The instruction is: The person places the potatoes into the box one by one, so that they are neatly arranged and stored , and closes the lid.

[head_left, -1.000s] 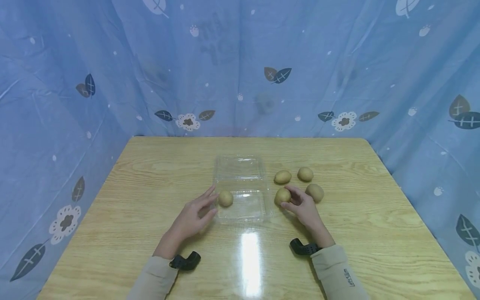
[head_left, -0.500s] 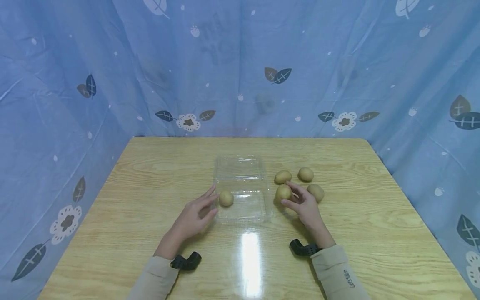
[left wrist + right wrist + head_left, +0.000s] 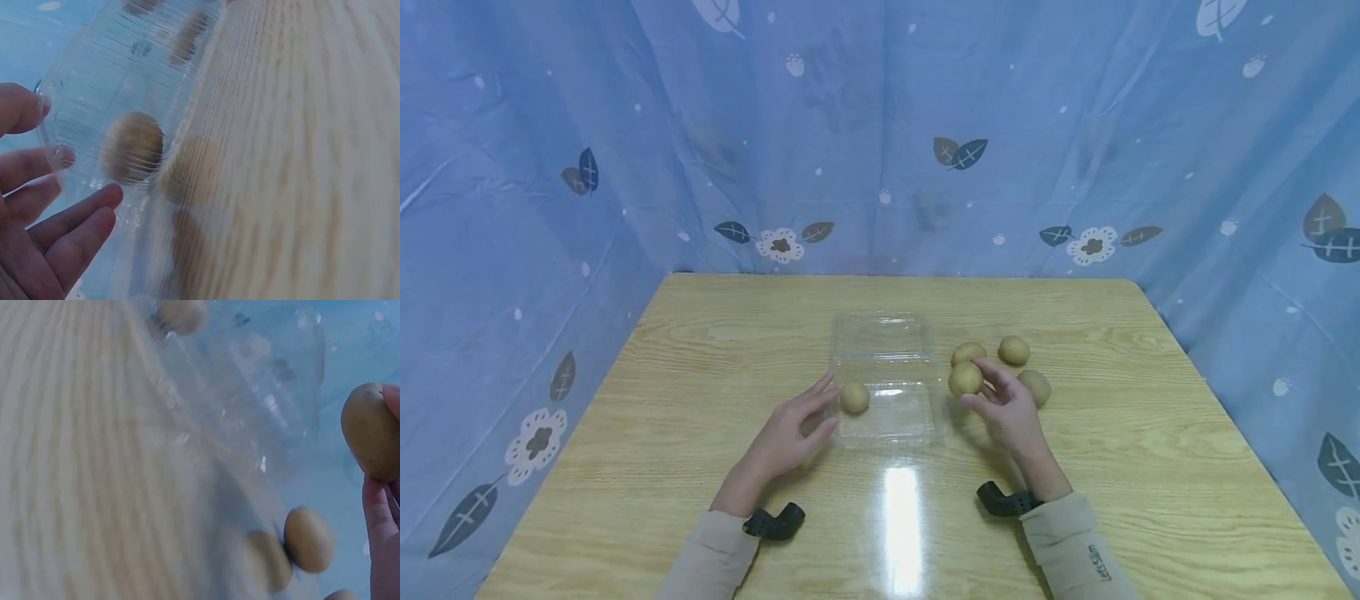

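Note:
A clear plastic clamshell box [image 3: 895,417] lies open on the table, its lid folded back. Inside its near half, at the left end, sits one potato [image 3: 854,397]. My left hand [image 3: 790,433] is at the box's left edge, fingers fairly straight; in the left wrist view the fingertips [image 3: 64,156] touch the clear wall. Just right of the box, my right hand [image 3: 1011,412] pinches another potato [image 3: 966,378] between thumb and fingers. The right wrist view shows this held potato [image 3: 372,431] above the table.
Behind the held potato lies another potato [image 3: 968,352], partly covered by it. Two more, a potato [image 3: 1014,350] at the back and a potato [image 3: 1036,387] beside my right hand, rest on the wooden table [image 3: 715,333]. A blue patterned curtain [image 3: 880,125] hangs around the table.
The potato in my right hand has risen a little off the table, and now overlaps the one behind it. My left hand has stayed at the box's edge.

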A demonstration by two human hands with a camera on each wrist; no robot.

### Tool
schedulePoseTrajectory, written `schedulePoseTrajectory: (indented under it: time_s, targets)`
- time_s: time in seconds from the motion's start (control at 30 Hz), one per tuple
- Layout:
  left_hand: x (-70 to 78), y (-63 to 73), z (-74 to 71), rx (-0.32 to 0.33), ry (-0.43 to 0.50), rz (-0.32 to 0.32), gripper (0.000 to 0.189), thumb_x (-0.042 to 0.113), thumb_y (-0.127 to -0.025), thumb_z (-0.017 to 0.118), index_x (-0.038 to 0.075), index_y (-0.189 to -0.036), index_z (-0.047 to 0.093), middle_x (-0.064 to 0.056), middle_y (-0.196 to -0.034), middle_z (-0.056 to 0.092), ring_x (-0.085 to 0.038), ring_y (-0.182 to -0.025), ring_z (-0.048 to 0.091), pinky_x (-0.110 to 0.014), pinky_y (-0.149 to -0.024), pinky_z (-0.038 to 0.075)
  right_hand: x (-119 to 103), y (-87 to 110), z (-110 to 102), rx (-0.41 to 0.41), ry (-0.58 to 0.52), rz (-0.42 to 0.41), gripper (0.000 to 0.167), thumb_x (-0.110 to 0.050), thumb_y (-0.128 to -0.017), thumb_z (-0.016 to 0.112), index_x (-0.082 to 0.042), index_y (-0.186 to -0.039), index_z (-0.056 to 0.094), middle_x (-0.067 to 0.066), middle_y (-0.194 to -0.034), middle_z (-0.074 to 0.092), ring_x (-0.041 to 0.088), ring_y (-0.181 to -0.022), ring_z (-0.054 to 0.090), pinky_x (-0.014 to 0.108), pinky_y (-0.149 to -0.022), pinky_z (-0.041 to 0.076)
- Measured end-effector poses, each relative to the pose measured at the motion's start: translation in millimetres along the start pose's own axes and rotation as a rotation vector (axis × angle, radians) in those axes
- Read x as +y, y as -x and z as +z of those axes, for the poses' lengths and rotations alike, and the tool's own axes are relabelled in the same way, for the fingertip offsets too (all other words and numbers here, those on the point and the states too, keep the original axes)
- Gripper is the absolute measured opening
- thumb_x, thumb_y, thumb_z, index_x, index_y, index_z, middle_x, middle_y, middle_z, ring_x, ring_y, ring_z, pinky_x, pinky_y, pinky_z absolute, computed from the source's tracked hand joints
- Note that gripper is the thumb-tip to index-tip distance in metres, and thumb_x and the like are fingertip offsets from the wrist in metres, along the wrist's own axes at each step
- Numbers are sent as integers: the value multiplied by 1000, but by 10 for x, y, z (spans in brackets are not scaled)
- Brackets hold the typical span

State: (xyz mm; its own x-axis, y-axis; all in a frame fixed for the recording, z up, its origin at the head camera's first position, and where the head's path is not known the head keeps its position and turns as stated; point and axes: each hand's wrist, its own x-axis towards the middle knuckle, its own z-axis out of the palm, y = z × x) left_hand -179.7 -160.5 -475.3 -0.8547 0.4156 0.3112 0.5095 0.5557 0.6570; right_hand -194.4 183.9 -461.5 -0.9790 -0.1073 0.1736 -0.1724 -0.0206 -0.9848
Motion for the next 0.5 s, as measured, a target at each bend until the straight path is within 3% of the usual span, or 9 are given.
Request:
schedulePoseTrajectory:
  time_s: [0.23, 0.5]
  targets:
    - [3, 10, -2, -5, -17, -13, 45, 22, -94, 59, 8, -136, 52, -4, -153, 32, -25, -123, 54, -40, -108, 41, -124, -32, 149, -38, -11, -50, 58, 4, -82, 68, 7, -135, 44, 23, -141, 45, 4, -124, 48, 16, -105, 42]
    - [-3, 2, -1, -4, -17, -18, 45, 25, -95, 58, 9, -136, 51, -3, -154, 31, -24, -121, 56, -40, -107, 41, -230, -149, 369, -150, -41, -32, 58, 1, -82, 69, 3, -136, 46, 21, -144, 42, 13, -131, 44, 21, -108, 40]
